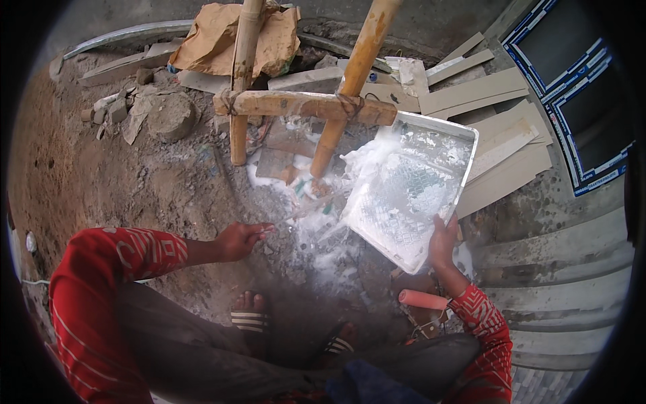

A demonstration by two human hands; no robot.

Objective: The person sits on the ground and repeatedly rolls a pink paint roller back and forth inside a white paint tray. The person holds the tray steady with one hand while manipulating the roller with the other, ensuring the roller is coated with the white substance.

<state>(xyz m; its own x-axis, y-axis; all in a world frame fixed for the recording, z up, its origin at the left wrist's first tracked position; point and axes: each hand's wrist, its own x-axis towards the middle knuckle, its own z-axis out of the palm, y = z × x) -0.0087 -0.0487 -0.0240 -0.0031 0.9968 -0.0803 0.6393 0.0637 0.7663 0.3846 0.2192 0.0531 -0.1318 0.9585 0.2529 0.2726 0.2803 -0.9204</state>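
Note:
My right hand (442,244) grips the near right edge of a white paint tray (420,182). The tray is held tilted, its ribbed floor streaked with white paint or foam, and a white mass clings to its left side. My left hand (241,241) is closed, away from the tray, around something thin and blurred that reaches toward the wet patch; what it is I cannot make out. White liquid (330,252) lies spattered on the ground between my hands. A paint roller (422,299) with a pink sleeve lies just below my right hand.
A bamboo frame with a crossbar (303,106) stands beyond the tray. Behind it lie crumpled brown paper (222,37) and rubble (168,114). Cut boards (474,94) and a taped dark frame (572,94) are at the right. My sandalled feet (250,316) are near.

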